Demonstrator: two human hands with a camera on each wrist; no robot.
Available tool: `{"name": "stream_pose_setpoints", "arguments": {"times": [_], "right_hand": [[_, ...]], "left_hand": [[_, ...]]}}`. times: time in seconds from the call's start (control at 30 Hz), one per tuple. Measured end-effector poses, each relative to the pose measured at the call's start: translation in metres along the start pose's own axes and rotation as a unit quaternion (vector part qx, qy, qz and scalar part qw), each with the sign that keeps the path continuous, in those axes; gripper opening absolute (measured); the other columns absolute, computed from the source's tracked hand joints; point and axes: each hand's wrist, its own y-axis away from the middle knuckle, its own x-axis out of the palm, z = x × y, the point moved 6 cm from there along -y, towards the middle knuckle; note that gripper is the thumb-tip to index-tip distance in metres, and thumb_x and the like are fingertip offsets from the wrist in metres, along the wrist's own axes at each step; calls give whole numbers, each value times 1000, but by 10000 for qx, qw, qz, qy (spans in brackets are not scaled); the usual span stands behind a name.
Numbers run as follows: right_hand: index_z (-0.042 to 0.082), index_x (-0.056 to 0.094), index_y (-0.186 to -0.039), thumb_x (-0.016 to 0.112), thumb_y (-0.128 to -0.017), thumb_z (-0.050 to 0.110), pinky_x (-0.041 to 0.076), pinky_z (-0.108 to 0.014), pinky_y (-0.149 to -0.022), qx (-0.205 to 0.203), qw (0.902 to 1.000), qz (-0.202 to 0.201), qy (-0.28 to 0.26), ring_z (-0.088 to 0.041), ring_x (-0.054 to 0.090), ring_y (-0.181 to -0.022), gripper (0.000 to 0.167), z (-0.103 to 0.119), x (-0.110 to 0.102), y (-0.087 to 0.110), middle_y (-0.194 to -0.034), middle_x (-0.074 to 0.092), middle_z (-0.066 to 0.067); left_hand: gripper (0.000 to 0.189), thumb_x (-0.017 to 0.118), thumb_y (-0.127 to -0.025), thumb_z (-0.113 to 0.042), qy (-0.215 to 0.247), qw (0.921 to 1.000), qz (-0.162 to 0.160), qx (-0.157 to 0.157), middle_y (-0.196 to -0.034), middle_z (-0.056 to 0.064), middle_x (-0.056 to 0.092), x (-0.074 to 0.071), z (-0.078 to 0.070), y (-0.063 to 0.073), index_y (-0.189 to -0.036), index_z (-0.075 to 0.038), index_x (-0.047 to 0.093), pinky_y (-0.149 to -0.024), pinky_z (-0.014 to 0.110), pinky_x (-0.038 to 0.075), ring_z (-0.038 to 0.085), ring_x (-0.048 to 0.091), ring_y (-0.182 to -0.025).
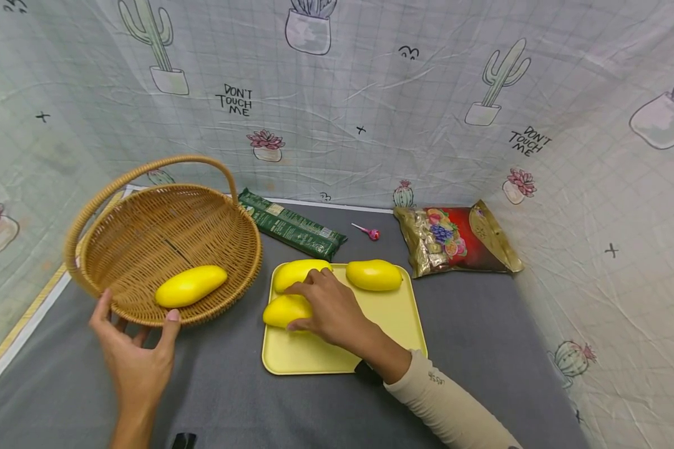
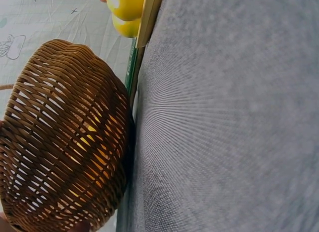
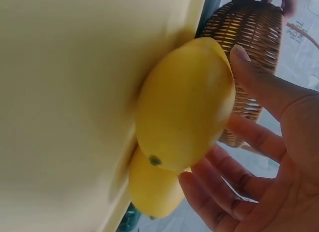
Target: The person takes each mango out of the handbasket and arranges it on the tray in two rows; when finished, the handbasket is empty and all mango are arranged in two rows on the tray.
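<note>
A wicker basket tilts toward me on the left, a yellow mango inside it. My left hand holds its near rim, thumb on the front edge and fingers reaching underneath. On a yellow tray lie a near-left mango, a far-left mango and a right mango. Over the near-left mango, my right hand has its thumb and fingers spread at the fruit's surface. The right wrist view shows this mango beside the loosely bent fingers; firm contact is unclear.
A long green packet lies behind the tray, near a small lollipop. At the back right rests a red and gold candy bag. A printed cloth hangs behind the grey table surface.
</note>
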Motion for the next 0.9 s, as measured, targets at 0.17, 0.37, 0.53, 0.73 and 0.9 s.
{"name": "stream_pose_setpoints", "arguments": {"times": [0.17,0.37,0.53,0.73,0.9], "right_hand": [[27,75,-133,90,-82,52,46,-28,-77,-82,9992,-341,-190,-17,51,-101,59,5,-14,-2,-118,67,1],[27,74,-135,85,-88,52,46,-27,-79,-429,9947,-756,-542,-15,52,-104,54,22,-33,-16,-118,67,2],[30,70,-141,80,-92,52,44,-25,-81,-702,9905,-803,-866,-13,50,-106,55,41,-40,-33,-122,65,4],[30,66,-145,78,-93,52,49,-29,-94,-963,9879,-600,-1055,-12,54,-118,57,66,-39,-57,-134,65,4],[28,65,-147,79,-94,50,49,-31,-103,-1119,9862,-266,-1188,-13,56,-124,58,83,-32,-76,-137,66,5]], "left_hand": [[98,80,-92,-12,-18,10000,0,20,-171,-3,26,0,-1,0,-167,-31,19,-113,37,45,23,39,-147],[98,80,-93,-13,-43,10000,1,-24,-172,-3,26,0,-2,1,-167,-32,19,-114,40,44,24,39,-147],[97,79,-93,-14,-74,10000,22,-61,-172,-3,25,0,-2,1,-167,-33,18,-115,42,44,26,39,-149],[99,79,-93,-13,-97,9999,46,-14,-173,-4,24,0,-2,1,-167,-33,17,-116,44,45,31,38,-152],[99,79,-93,-14,-63,10000,66,1,-174,-5,21,-1,-1,1,-167,-32,17,-119,49,43,32,36,-155]]}}
